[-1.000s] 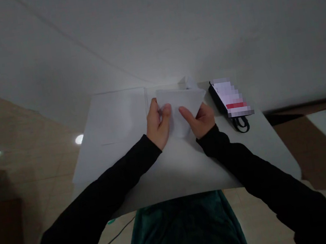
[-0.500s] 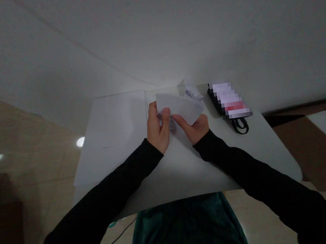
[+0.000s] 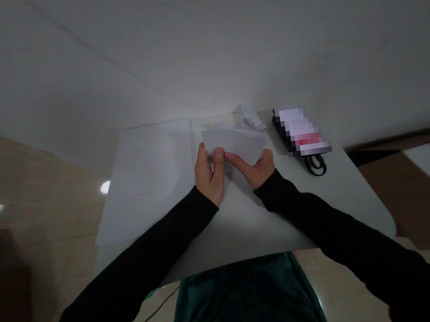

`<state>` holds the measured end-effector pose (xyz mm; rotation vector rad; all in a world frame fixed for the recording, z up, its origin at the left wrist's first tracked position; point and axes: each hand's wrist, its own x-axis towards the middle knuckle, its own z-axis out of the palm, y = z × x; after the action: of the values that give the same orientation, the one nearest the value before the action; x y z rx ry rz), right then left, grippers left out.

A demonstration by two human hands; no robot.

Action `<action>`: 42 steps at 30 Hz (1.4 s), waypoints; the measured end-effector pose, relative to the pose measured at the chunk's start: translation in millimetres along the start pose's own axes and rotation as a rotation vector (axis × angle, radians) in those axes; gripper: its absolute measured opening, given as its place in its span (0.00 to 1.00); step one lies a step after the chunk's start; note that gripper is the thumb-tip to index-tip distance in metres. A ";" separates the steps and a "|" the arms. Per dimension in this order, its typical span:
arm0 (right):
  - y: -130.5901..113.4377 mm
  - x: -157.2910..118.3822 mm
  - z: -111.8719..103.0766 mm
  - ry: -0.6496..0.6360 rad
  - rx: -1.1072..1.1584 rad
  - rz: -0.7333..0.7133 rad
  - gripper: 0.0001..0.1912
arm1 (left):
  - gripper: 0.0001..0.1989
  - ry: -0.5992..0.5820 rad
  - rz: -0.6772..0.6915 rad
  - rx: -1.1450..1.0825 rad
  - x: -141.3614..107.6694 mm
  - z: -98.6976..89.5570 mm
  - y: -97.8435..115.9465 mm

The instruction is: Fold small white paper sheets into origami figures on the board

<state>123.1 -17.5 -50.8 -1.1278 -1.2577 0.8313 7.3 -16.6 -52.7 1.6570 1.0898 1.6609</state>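
Observation:
A folded piece of white paper [image 3: 236, 141] is held up between my two hands over the table. My left hand [image 3: 209, 175] grips its left end, thumb on the near face and fingers behind. My right hand [image 3: 258, 168] pinches the lower right part, its thumb pointing left. Both thumb tips nearly meet at the paper's lower edge. The fingers behind the paper are mostly hidden. Just beyond it stands a folded paper shape [image 3: 249, 118] with pointed creases.
White sheets [image 3: 154, 159] lie on the left of the white table [image 3: 227, 244]. At the right back is a black case [image 3: 283, 133] with a strap loop [image 3: 315, 165] and a blurred top. A wall [image 3: 198, 40] rises behind the table. A cable [image 3: 149, 317] runs below.
The paper's upper left corner has dipped slightly and moved left. My left hand has lowered a little, and its thumb tip is closer to the right thumb. Both hands keep their hold.

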 end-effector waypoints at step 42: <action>-14.0 27.1 -19.6 0.056 0.172 0.071 0.15 | 0.17 -0.251 0.083 0.519 29.0 -26.6 -2.7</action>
<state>145.3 0.5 -28.6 -1.0552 -1.0834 0.9366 -21.9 4.7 -37.0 2.1889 1.4149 1.2296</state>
